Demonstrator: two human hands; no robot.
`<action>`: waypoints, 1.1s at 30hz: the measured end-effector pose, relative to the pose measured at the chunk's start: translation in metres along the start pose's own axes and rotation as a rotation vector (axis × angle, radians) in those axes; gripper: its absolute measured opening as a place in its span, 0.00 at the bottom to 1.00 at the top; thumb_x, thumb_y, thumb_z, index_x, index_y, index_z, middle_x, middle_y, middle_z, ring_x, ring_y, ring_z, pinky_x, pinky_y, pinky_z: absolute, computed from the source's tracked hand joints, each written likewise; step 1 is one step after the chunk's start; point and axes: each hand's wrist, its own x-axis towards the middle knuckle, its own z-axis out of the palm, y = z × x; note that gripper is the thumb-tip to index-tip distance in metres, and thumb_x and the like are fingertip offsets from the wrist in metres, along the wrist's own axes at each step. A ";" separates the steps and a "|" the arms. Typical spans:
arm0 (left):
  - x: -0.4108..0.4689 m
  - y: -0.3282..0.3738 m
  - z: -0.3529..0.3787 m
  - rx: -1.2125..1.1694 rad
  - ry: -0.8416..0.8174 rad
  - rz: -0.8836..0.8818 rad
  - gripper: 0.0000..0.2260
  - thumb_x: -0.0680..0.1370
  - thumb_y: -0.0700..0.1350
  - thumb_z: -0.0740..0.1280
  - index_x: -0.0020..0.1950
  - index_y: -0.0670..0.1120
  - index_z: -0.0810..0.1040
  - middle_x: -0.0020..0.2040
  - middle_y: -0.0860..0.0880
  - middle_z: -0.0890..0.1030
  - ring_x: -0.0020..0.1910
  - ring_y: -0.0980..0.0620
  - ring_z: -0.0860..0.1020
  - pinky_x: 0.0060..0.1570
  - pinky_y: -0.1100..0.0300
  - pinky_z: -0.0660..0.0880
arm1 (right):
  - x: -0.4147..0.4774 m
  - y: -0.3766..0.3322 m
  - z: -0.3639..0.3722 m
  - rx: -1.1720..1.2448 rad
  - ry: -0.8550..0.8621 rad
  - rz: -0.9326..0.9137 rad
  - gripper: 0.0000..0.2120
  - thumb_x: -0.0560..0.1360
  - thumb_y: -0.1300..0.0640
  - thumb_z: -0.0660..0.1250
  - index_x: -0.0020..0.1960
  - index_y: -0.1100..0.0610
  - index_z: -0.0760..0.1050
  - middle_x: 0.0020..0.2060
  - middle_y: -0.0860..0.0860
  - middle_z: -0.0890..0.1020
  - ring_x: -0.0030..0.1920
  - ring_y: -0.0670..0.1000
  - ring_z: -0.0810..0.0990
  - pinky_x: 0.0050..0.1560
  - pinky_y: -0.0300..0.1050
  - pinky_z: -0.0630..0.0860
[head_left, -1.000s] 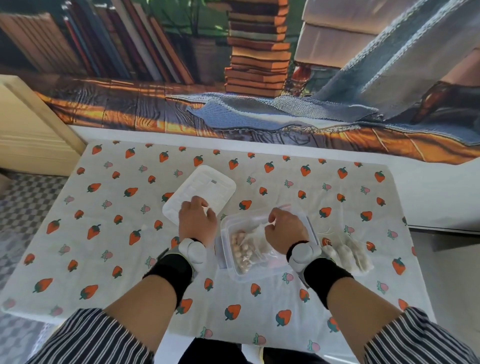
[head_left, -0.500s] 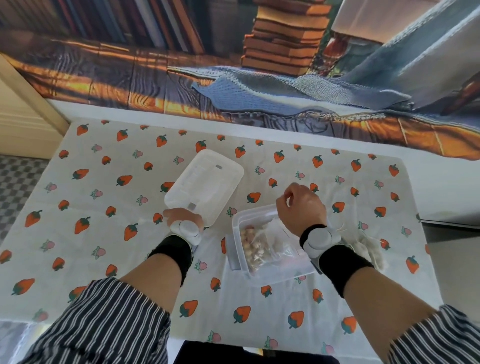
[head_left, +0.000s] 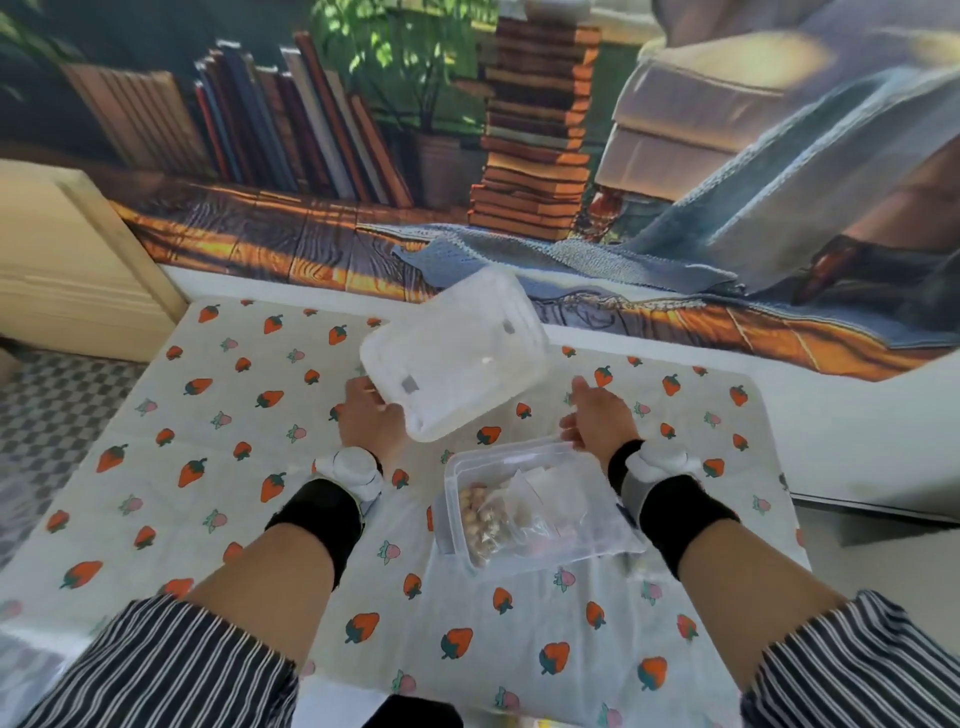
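head-worn, forward-down, close over table (head_left: 156, 519)

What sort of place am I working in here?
Probably a staged home-style table setup, not a real study: the bookshelf and plant behind are a printed backdrop, a strawberry-print cloth lies under the work, and the left hand holds a clear lid by a food container.

We count one translucent lid (head_left: 454, 358), up at 11 o'clock from the one clear box (head_left: 608, 545) on the tabletop (head_left: 208, 467). Inside that box we count one bag of pale nuts (head_left: 483, 519) and at least one more clear bag (head_left: 524, 483), though we cannot settle their full number. We count two hands, the left hand (head_left: 371, 415) at the lid's 7 o'clock corner and the right hand (head_left: 597, 415) at its 4 o'clock, and two black wristbands (head_left: 317, 514), one per wrist.
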 end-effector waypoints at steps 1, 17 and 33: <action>-0.013 0.006 -0.001 -0.022 -0.003 0.052 0.15 0.75 0.37 0.64 0.61 0.44 0.74 0.52 0.48 0.82 0.49 0.43 0.81 0.44 0.52 0.78 | -0.004 -0.003 -0.009 0.200 -0.032 0.090 0.24 0.81 0.39 0.55 0.55 0.59 0.75 0.38 0.58 0.82 0.35 0.56 0.81 0.36 0.46 0.78; -0.110 -0.020 0.016 0.179 -0.202 0.441 0.15 0.80 0.35 0.64 0.66 0.47 0.74 0.56 0.51 0.80 0.46 0.64 0.78 0.46 0.74 0.73 | -0.019 0.050 -0.079 0.424 -0.266 0.129 0.11 0.76 0.72 0.67 0.56 0.65 0.79 0.56 0.59 0.82 0.51 0.57 0.81 0.53 0.49 0.79; -0.133 -0.065 0.036 0.303 -0.096 0.134 0.18 0.82 0.60 0.61 0.50 0.46 0.77 0.43 0.50 0.84 0.41 0.47 0.82 0.46 0.51 0.81 | -0.012 0.085 -0.057 -0.366 -0.111 -0.173 0.22 0.79 0.52 0.66 0.71 0.58 0.73 0.62 0.54 0.80 0.61 0.57 0.79 0.64 0.51 0.74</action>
